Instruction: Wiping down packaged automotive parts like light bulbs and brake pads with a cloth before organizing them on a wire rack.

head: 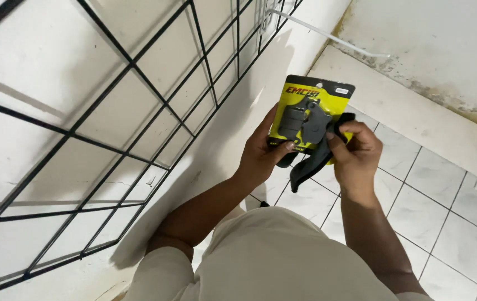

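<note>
Two bare hands meet in the middle of the head view, both closed on the same things. The left hand (261, 153) grips the yellow and black blister pack (309, 114) by its lower left edge, thumb laid across the front near the bottom corner and fingers wrapped behind. The pack stands nearly upright, its long axis running up and away from the person and leaning a little to the right, with the hang-hole end farthest from the body. The right hand (355, 153) is curled shut around a dark cloth (312, 161), its thumb pressing the fabric against the lower right part of the pack's face, so cloth and pack touch there while the cloth's loose tail hangs down between the two wrists. The pack lies above and just ahead of both hands, between them, and neither hand is clearly nearer; the left one carries it and the right one bears on it through the cloth. To the left, a black wire grid panel (132, 67) stands against the white wall, well apart from the pack. A long white hook (327, 36) juts out from the grid's far end, above and beyond the pack's top, with open air between them. Below lie pale floor tiles (439, 200), and the person's light shirt (272, 262) fills the bottom edge. Nothing stands between the hands and the grid.
</note>
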